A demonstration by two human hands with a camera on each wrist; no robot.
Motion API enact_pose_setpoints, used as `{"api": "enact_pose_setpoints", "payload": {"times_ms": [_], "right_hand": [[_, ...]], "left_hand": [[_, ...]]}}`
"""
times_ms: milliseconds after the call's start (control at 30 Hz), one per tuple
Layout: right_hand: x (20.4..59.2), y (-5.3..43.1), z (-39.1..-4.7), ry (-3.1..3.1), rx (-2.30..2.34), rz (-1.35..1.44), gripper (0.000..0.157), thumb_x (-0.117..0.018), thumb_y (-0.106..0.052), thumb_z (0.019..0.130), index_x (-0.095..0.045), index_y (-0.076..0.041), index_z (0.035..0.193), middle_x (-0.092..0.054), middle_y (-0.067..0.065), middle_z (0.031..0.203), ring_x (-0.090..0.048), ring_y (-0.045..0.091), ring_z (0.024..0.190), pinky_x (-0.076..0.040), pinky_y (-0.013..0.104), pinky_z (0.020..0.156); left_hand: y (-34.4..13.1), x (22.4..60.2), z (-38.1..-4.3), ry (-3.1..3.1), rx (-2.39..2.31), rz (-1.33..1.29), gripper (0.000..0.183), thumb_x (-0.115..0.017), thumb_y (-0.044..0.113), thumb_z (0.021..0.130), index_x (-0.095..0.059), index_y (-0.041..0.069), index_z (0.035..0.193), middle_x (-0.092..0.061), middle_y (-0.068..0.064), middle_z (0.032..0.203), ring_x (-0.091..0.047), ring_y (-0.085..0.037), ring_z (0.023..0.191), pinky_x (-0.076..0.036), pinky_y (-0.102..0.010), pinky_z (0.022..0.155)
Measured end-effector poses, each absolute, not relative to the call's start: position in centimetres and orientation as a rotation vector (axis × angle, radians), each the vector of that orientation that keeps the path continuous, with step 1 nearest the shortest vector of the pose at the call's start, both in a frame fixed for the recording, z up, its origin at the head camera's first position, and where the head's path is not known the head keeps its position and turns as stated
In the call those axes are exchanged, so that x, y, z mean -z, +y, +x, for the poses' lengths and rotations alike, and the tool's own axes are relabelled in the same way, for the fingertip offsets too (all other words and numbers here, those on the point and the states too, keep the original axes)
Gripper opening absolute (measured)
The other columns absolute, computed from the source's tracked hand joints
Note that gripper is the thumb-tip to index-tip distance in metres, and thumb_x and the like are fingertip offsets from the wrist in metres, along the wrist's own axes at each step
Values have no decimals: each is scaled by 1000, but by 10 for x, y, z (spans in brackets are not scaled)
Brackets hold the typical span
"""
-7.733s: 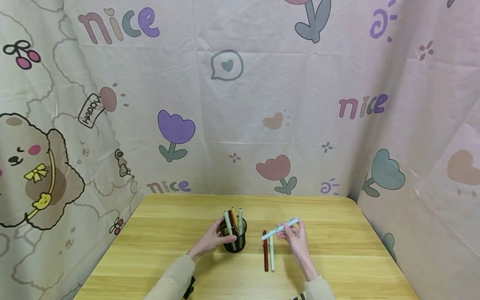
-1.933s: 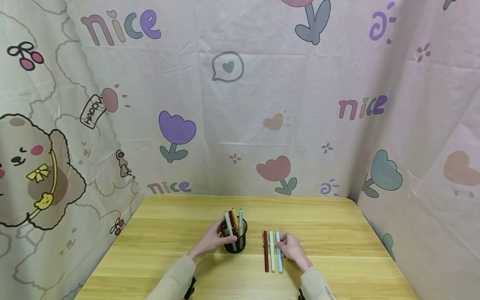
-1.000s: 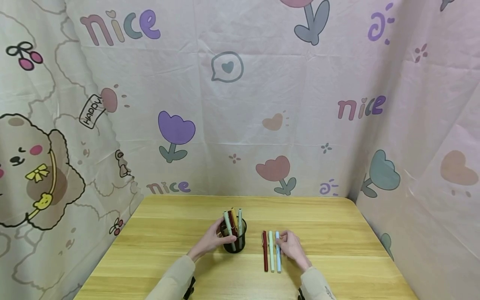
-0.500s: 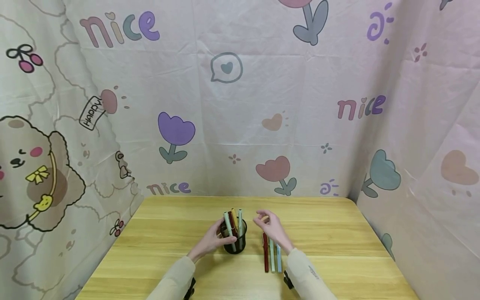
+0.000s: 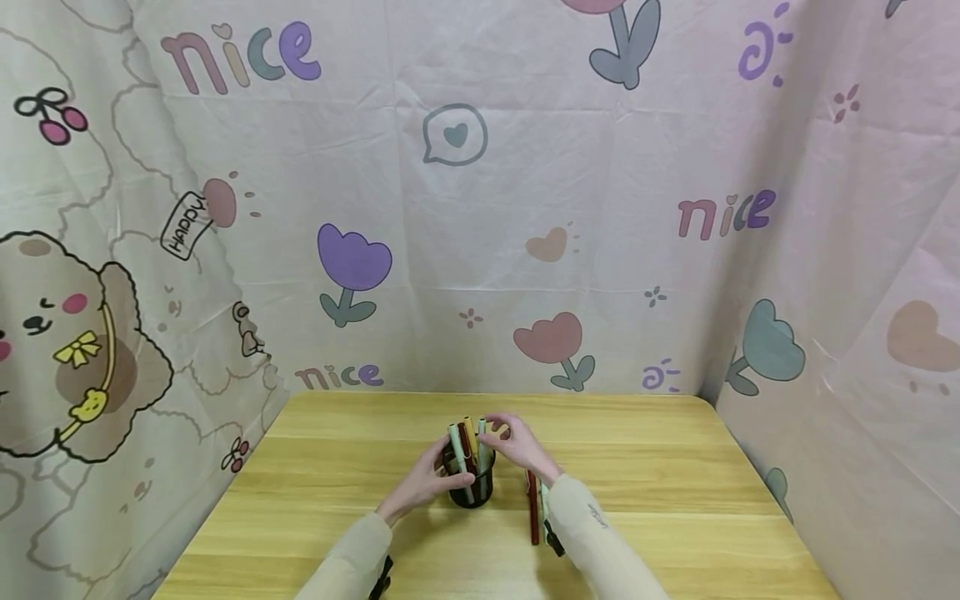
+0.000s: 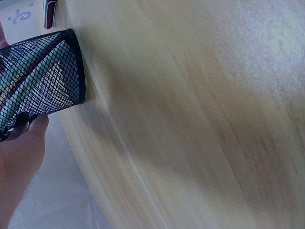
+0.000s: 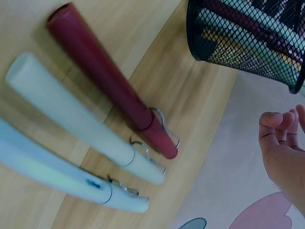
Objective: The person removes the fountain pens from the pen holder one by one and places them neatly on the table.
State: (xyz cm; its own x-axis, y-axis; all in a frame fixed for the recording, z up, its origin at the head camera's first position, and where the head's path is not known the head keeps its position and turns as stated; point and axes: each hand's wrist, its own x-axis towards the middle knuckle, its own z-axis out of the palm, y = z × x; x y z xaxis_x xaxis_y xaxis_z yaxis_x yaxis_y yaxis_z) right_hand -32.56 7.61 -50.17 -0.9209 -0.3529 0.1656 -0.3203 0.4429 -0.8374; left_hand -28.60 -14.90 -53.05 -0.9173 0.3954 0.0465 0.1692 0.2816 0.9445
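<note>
My left hand (image 5: 427,483) holds a black mesh pen holder (image 5: 471,496), thumb across its front. In it stand a pale green pen (image 5: 454,442), a dark red pen (image 5: 464,437), a yellow pen (image 5: 469,429) and another pale pen (image 5: 482,427) at the right. My right hand (image 5: 521,442) is at that right pen's top, thumb and index finger beside it; whether they pinch it cannot be told. In the right wrist view, a dark red pen (image 7: 102,71), a pale green pen (image 7: 71,105) and a light blue pen (image 7: 57,167) lie side by side.
The wooden table (image 5: 337,433) meets a patterned cloth backdrop (image 5: 450,208) at its far edge. The right sleeve (image 5: 592,525) passes over the lying pens, hiding the light blue one in the head view. A dark wrist strap (image 5: 553,540) shows under it.
The light blue pen was laid down beside the red and green ones and let go. My right hand then moved left to the pen holder. My left hand stayed on the holder.
</note>
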Motion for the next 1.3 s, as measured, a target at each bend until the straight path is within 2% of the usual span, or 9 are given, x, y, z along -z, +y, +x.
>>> {"api": "enact_pose_setpoints", "payload": {"times_ms": [533,1000,1300], "right_hand": [[501,67,-326,2656,1534,-575,37,-66,-19,98,-61,2,129,-59,20,113,-57,19,86,-49,25,65],[501,73,-325,2654,1601,-555,36,-73,-18,93,-64,5,119,-65,18,106,-57,15,78,-49,21,61],[502,77,-320,2631,1622,-564,24,-75,-20,91,-67,0,103,-67,13,99,-57,13,72,-49,21,57]], "left_hand": [[-148,529,-285,2346,-1691,556,93,-75,29,91,-18,3,160,-39,-28,156,-38,-49,144,-40,-63,115],[-149,529,-286,2342,-1692,549,93,-75,29,91,-18,2,160,-40,-29,155,-38,-50,144,-41,-64,113],[-149,531,-287,2311,-1719,551,94,-76,29,90,-18,4,160,-41,-27,155,-38,-49,144,-40,-64,114]]}}
